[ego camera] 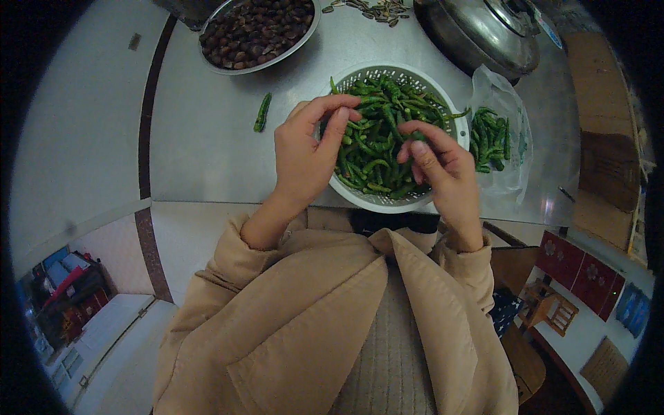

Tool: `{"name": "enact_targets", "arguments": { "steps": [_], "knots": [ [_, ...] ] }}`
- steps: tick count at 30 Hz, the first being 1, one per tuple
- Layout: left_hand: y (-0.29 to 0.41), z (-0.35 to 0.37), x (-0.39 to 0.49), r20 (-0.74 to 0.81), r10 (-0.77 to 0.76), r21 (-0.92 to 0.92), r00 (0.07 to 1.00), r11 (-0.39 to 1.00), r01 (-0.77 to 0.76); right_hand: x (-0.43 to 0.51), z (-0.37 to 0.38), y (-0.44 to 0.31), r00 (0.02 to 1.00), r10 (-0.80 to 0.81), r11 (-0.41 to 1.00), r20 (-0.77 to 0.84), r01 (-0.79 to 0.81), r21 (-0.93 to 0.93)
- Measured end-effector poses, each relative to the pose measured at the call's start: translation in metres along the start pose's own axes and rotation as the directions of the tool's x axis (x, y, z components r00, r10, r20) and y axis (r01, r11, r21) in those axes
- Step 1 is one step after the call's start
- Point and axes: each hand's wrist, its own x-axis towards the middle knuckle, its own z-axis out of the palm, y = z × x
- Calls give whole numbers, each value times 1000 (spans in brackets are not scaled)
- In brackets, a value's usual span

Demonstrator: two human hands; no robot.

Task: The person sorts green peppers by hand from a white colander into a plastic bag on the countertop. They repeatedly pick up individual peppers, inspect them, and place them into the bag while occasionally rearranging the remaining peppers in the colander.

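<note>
A round white plastic colander full of green chili peppers stands at the near edge of a metal-topped table. My left hand is over the colander's left rim, thumb and fingers curved and slightly apart, with nothing visible between them. Over the right side of the colander, my right hand pinches a green chili pepper between thumb and fingers; part of it is hidden by the fingertips. To the right, a clear plastic bag lies spread with several green peppers on it.
One loose chili pepper lies left of the colander. Farther back are a metal bowl of dark brown round nuts or fruits, scattered striped seeds and a lidded metal pan. A small dark stick-like object lies near the right edge.
</note>
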Motion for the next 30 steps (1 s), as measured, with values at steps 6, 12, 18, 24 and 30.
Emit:
{"name": "enact_targets", "arguments": {
  "steps": [6,12,18,24,30],
  "knots": [
    [-12,6,-3,-89,91,4,992,996,-91,1,7,1,982,46,994,183,-26,-108],
    [-13,4,-3,-49,198,187,979,965,-186,4,8,7,978,83,921,190,-149,361],
    [-14,5,-6,-2,261,278,965,927,-251,6,4,14,980,65,862,191,-151,485],
    [-17,3,-4,27,336,301,942,895,-328,11,4,7,996,-81,964,-22,84,251],
    [-19,4,-5,14,353,293,935,893,-342,15,2,0,960,-279,943,-19,270,-195]
  ]
}}
